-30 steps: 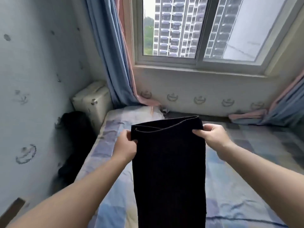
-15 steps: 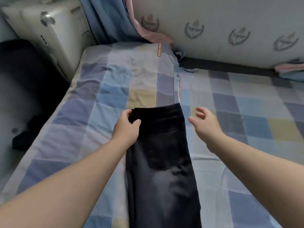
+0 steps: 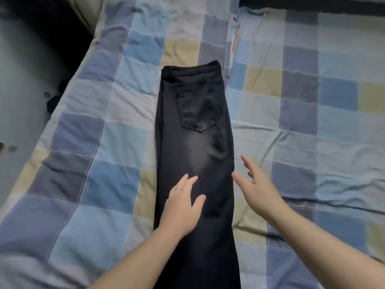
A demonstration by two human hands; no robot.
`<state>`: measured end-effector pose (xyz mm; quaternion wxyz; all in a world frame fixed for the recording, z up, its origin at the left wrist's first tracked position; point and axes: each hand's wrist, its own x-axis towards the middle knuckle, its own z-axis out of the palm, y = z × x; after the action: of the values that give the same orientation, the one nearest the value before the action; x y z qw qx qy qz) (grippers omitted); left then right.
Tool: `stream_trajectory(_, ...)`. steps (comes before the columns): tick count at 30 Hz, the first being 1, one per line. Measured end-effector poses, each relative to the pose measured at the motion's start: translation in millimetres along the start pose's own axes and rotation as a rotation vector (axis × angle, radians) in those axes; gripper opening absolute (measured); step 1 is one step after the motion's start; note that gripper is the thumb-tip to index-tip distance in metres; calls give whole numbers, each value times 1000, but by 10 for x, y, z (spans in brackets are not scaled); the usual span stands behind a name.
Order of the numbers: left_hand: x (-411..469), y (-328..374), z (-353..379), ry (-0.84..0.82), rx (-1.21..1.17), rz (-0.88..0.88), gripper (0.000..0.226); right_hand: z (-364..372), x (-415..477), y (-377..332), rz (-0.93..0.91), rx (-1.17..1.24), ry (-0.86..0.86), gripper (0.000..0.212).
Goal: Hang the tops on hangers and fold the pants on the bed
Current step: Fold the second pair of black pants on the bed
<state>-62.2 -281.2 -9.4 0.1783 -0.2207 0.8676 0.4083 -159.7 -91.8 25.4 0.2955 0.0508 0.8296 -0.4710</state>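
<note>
I see two bare forearms at the bottom of the frame. Left hand, lower centre, wears a thin pale ring. Right hand is right of it.

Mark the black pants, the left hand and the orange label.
black pants (image 3: pixel 196 153): head view, on the faded patch below the pocket.
left hand (image 3: pixel 181 208): head view, on the back of the hand.
orange label (image 3: pixel 235 39): head view, on the middle of the strip.
</note>
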Motion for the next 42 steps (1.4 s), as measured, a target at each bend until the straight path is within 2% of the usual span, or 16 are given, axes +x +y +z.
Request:
stream_trajectory(6, -1340, -333, 585, 25, -79, -182, 51, 127, -1028, 715, 85, 14, -88, 62)
stream_trajectory(10, -2023, -574, 807, 27, -103, -270, 46, 234, -1654, 1186, 221, 27, -148, 61)
stream_trajectory(15, -2485, -1018, 941, 49, -165, -473, 43, 527, -2109, 1819, 353, 37, -171, 60)
stream_trajectory(19, -2634, -1422, 977, 74, -194, -616, 59, 821, -2221, 2182, 408, 80, -167, 67)
stream_trajectory(23, -2448, -1674, 970, 139, -184, -558, 75, 1047, -2082, 2374, 396, 246, -154, 65)
stream_trajectory(27, -2165, -1732, 1040, 81, -269, -488, 54, 1154, -1875, 2454, 432, 353, -137, 55)
stream_trajectory(31, -2140, -1784, 1095, 13, -309, -444, 51, 1284, -1901, 2473, 481, 412, -305, 45)
stream_trajectory(36, -2374, -1836, 942, -136, -187, -436, 45, 1227, -2125, 2411, 559, 319, -410, 48)
stream_trajectory(39, -2582, -1747, 725, -236, -232, -488, 39, 1094, -2374, 2253, 601, 175, -426, 55)
stream_trajectory(42, -2802, -1546, 448, -332, -295, -506, 37, 929, -2729, 1968, 603, 129, -391, 49)
